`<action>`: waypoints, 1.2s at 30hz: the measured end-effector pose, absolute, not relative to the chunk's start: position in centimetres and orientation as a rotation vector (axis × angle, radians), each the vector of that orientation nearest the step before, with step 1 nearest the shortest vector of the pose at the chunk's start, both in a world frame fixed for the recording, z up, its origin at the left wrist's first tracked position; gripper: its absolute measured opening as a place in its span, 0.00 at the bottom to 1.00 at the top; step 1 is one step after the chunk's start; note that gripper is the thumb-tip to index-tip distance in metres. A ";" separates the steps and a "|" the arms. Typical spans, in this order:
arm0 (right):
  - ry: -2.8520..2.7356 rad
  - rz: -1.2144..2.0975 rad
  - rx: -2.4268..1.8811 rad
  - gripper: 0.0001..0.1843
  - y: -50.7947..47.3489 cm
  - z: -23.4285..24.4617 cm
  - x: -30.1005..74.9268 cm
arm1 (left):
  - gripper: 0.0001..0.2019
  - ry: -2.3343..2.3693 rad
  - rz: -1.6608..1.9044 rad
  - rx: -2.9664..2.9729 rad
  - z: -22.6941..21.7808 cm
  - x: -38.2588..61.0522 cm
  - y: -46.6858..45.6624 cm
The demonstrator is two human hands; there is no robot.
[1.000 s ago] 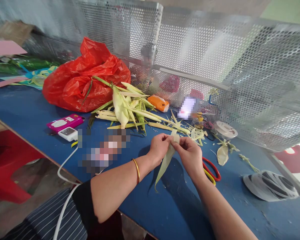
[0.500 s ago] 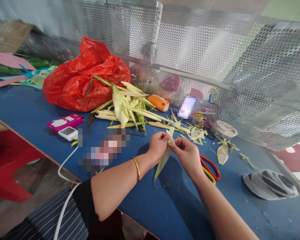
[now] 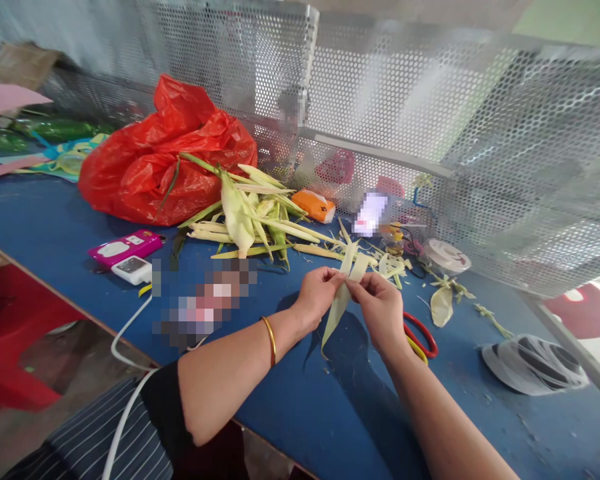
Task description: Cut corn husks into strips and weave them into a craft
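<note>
A pale green corn husk strip point(image 3: 336, 313) hangs between my two hands, its pointed lower end above the blue table. My left hand point(image 3: 320, 293) pinches it near the upper part, a gold bangle on that wrist. From the other side, my right hand point(image 3: 379, 305) grips it with thumb and fingers, close to the left fingertips. Two pale ends stick up above the fingers, spread in a V. Scissors point(image 3: 421, 337) with red and yellow handles lie beside my right wrist, partly covered by it. Behind the hands are a heap of corn husks point(image 3: 239, 217) and small husk scraps point(image 3: 394, 267).
A red plastic bag point(image 3: 165, 153) stands at the back left, near an orange tissue pack point(image 3: 313, 205). A pink box point(image 3: 126, 248) and white cable point(image 3: 130, 340) are at left. Right are a tape roll point(image 3: 447, 256) and a wrapped spool point(image 3: 534, 365). Perforated metal panels point(image 3: 380, 100) border the back.
The husk's upper end now shows as two separate pieces spread in a V, where it was one narrow tip. Both hands stay close together, and the view has shifted slightly.
</note>
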State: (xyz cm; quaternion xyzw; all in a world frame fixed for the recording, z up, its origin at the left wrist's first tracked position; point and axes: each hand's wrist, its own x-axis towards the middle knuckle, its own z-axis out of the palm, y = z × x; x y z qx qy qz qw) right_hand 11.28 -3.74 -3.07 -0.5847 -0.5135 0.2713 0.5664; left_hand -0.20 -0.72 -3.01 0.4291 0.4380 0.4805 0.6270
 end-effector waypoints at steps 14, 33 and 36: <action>-1.277 0.693 -1.383 0.16 -3.9 -3.7 10.9 | 0.08 1.012 1.221 1.025 -3.9 -0.2 -0.2; -1.184 0.661 -1.342 0.07 -3.9 -3.2 10.9 | 0.12 1.010 1.136 1.070 -3.3 -0.3 -0.5; -1.168 0.666 -1.339 0.07 -3.8 -3.1 11.0 | 0.11 0.965 1.099 1.063 -3.2 -0.2 -0.7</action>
